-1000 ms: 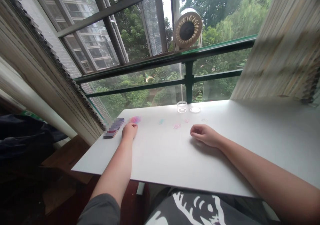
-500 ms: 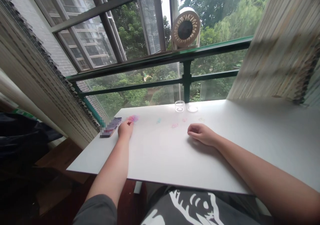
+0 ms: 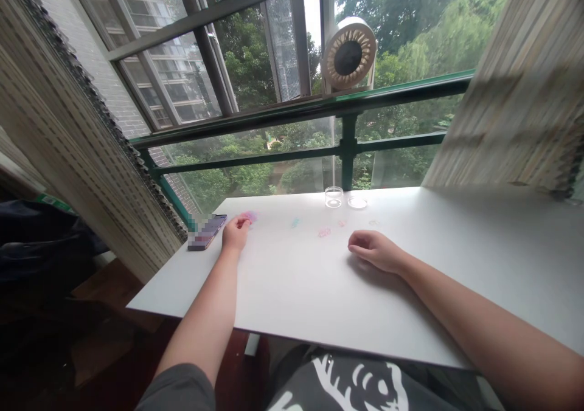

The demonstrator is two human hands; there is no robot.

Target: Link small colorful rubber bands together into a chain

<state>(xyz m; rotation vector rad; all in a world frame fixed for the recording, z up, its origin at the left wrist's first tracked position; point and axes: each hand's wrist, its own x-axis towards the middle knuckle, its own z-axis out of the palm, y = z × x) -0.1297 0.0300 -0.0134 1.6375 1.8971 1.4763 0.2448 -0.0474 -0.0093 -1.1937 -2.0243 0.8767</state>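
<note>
At the left of the white table (image 3: 283, 283), my left hand (image 3: 236, 231) has its fingers pinched at the edge of a pink and purple pile (image 3: 250, 216) of small pieces. What the fingertips hold, if anything, is too small to name. My right hand (image 3: 371, 250) rests on its side on the table with curled fingers; nothing shows in it. Between the hands lie a small teal group (image 3: 295, 222), a pink group (image 3: 324, 233) and a smaller pink one (image 3: 342, 223). A pale group (image 3: 374, 222) lies just beyond my right hand.
A phone (image 3: 208, 231) lies left of my left hand. At the table's far edge stand a clear round container (image 3: 334, 198) and a shallow clear dish (image 3: 357, 202). Behind are a green railing (image 3: 292, 113), a round fan (image 3: 349, 57) and curtains at both sides.
The whole view has shifted slightly, so everything appears a little further right. My left hand stays pinched by the pile, now covering more of its near side. My right hand keeps its pose.
</note>
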